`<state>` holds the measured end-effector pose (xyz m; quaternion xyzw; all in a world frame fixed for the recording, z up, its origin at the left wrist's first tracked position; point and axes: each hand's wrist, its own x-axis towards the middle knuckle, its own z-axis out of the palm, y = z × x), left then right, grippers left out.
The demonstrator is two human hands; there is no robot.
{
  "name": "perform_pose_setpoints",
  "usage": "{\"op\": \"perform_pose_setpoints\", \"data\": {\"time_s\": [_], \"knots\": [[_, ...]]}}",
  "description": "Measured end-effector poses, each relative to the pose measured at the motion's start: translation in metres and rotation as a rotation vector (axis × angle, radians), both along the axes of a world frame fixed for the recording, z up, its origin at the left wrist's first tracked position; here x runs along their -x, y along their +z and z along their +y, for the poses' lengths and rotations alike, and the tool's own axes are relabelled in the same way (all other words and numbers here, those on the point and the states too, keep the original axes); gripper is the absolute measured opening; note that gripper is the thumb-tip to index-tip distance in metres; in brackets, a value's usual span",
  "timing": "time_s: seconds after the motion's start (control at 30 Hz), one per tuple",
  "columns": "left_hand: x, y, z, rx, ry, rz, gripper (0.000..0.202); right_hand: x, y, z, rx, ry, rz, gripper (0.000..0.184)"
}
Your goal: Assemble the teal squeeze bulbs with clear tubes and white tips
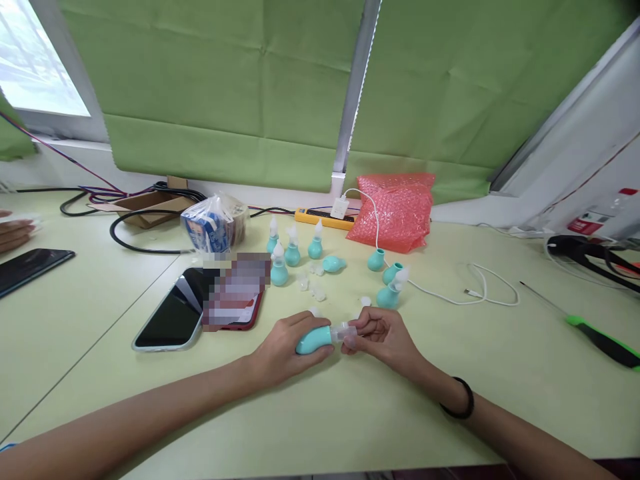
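My left hand (287, 347) is wrapped round a teal rubber bulb (314, 341), which lies on its side above the table. A clear plastic nozzle (341, 333) sits at the bulb's mouth, and my right hand (385, 339) pinches its far end. Beyond my hands stand several teal bulbs with clear tips, such as a capped bulb (279, 273). Another bulb (333, 264) lies on its side. To the right, an uncapped bulb (376, 260) stands near a bulb with a tilted tip (388, 297). Loose clear plastic pieces (317, 291) lie between them.
Two phones, a black-screened one (173, 317) and a red-edged one (250, 317), lie left. Behind are a bagged blue package (207, 230), a yellow power strip (320, 219) and a pink bubble-wrap bag (395, 213). A screwdriver (603, 341) lies right. Another person's hand (14, 233) shows far left.
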<state>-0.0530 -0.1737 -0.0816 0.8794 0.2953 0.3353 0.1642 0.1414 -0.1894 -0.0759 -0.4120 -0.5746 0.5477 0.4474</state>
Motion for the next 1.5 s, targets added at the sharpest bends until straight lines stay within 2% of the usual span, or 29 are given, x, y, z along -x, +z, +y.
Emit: {"op": "perform_pose_setpoints", "data": {"time_s": [0.27, 0.47, 0.73, 0.83, 0.9, 1.0, 1.07, 1.13, 1.2, 1.27, 1.33, 1.4, 1.5], "knots": [[0.0, -0.01, 0.001, -0.239, -0.01, 0.062, 0.022, 0.003, -0.001, 0.001, 0.128, 0.066, -0.019, 0.029], [-0.001, -0.013, 0.001, -0.331, -0.041, 0.034, 0.019, 0.004, 0.003, 0.001, 0.172, 0.112, -0.014, 0.032], [0.0, -0.012, 0.003, -0.361, -0.092, -0.039, 0.025, 0.004, -0.002, 0.005, 0.268, 0.21, 0.022, 0.032], [0.0, -0.008, 0.001, -0.325, -0.119, -0.024, 0.023, 0.005, -0.001, 0.005, 0.249, 0.224, 0.007, 0.029], [-0.001, -0.005, -0.001, -0.27, -0.091, -0.063, 0.021, 0.006, 0.003, 0.003, 0.221, 0.212, -0.014, 0.028], [-0.001, -0.001, -0.004, -0.174, -0.01, -0.19, 0.017, 0.008, 0.012, -0.001, 0.108, 0.161, -0.068, 0.025], [-0.001, 0.001, -0.003, -0.109, 0.107, -0.276, 0.019, 0.008, 0.017, 0.0, -0.028, 0.089, -0.135, 0.023], [0.0, 0.002, 0.0, -0.03, 0.233, -0.329, 0.021, 0.009, 0.018, 0.004, -0.209, 0.006, -0.291, 0.022], [0.001, 0.002, 0.004, 0.046, 0.306, -0.355, 0.02, 0.012, 0.015, 0.011, -0.421, -0.038, -0.538, 0.021], [0.002, 0.002, 0.006, 0.092, 0.324, -0.366, 0.016, 0.018, 0.008, 0.019, -0.602, -0.023, -0.791, 0.02], [0.002, 0.001, 0.007, 0.112, 0.318, -0.362, 0.014, 0.026, 0.002, 0.026, -0.706, -0.007, -0.969, 0.018], [0.001, 0.001, 0.006, 0.117, 0.309, -0.354, 0.015, 0.033, -0.003, 0.031, -0.762, -0.002, -1.071, 0.014], [0.002, 0.002, 0.005, 0.127, 0.305, -0.346, 0.017, 0.036, -0.005, 0.034, -0.816, 0.0, -1.111, 0.008]]}}
